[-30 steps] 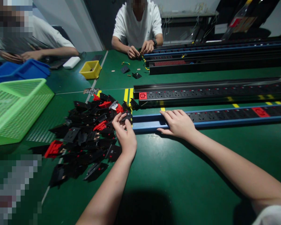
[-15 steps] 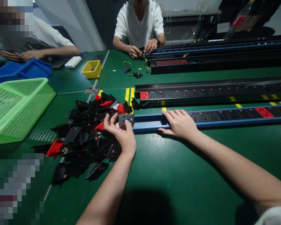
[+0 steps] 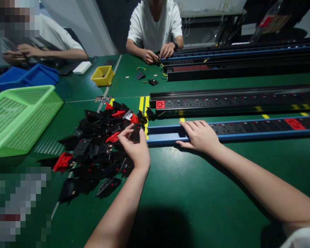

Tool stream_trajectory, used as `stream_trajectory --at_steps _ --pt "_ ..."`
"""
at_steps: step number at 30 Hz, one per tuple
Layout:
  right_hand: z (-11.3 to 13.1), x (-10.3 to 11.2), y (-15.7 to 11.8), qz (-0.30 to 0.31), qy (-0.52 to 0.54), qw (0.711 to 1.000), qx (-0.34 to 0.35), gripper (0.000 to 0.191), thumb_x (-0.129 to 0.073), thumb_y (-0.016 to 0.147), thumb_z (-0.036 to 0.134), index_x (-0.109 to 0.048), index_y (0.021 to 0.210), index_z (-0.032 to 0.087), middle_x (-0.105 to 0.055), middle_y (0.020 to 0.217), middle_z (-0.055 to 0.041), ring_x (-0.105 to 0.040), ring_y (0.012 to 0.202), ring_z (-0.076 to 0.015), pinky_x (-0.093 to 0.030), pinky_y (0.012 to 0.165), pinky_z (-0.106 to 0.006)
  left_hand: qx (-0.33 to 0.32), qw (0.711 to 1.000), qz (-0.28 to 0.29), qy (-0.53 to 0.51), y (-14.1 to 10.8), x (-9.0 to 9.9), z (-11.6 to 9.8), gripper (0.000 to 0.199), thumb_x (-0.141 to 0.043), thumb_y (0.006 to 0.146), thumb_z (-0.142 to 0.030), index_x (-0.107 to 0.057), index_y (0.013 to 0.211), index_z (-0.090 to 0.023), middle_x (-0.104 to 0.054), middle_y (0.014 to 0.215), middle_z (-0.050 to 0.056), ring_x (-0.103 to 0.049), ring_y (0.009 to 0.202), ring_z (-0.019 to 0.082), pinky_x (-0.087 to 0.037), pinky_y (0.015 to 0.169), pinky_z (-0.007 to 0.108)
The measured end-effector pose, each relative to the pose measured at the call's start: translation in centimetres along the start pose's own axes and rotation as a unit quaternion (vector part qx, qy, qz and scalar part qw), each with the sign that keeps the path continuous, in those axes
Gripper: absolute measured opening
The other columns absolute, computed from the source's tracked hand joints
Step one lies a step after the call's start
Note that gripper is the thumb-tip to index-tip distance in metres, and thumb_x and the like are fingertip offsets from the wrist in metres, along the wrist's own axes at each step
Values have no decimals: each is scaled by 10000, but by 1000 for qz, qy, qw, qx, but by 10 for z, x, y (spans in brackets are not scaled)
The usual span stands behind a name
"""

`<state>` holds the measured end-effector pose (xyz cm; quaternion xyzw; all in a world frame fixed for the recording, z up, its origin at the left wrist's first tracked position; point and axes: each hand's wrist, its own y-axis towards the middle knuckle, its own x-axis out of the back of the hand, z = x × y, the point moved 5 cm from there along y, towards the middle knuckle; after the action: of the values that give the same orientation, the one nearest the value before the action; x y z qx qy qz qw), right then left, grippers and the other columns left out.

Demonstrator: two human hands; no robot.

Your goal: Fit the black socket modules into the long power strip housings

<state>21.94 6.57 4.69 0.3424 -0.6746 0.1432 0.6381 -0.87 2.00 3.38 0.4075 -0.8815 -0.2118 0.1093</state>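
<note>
Left fingers [image 3: 143, 137] grasp a black socket module [image 3: 137, 131], loose modules [image 3: 100, 149] heaped to their left. Right fingers [image 3: 189, 128] span the blue channel [image 3: 166, 136], their grip indeterminable.

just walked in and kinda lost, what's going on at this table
A person's left hand pinches a black socket module just off the left end of a blue rail, beside a pile of loose black and red parts. The right hand holds the rail across its width, near its row of sockets. Across the table, a co-worker handles something small.
</note>
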Motion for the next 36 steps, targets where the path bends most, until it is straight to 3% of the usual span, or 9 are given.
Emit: stream_trajectory --at_steps 6,14,19,26,36 --pt "0 0 0 2 0 1000 0 798 -342 920 699 -522 1357 56 -650 1208 -182 -574 986 -308 -331 872 -398 41 998 39 5 2 -1 7 372 -634 877 -322 -590 1227 -205 -610 1231 81 -591 1146 176 -455 1026 323" --pt "0 0 0 1 3 1000 0 802 -355 915 703 -520 1359 56 -648 1214 -184 -581 992 -312 -337 871 -403 98 994 46 24 4 0 19 254 -557 908 -343 -686 1051 -179 -711 1047 55 -659 990 162 -498 915 279" --pt "0 0 -1 1 1 1000 -1 808 -349 914 708 -516 1364 57 -647 1216 -183 -582 993 -314 -338 872 -403 139 989 48 -12 4 -1 29 273 -562 894 -350 -676 1061 -166 -739 1017 78 -695 979 185 -525 910 316" --pt "0 0 0 0 0 1000 1 815 -337 916 713 -519 1360 55 -649 1214 -182 -582 992 -311 -336 872 -398 138 988 67 21 4 0 32 374 -576 892 -389 -683 1170 -164 -724 1141 108 -673 1076 202 -496 994 343" --pt "0 -1 1 1 0 1000 1 809 -338 919 707 -511 1368 56 -646 1214 -182 -582 1002 -316 -336 877 -402 116 988 91 43 4 -4 30 299 -545 916 -371 -673 1108 -180 -732 1098 83 -673 1047 189 -495 967 331"
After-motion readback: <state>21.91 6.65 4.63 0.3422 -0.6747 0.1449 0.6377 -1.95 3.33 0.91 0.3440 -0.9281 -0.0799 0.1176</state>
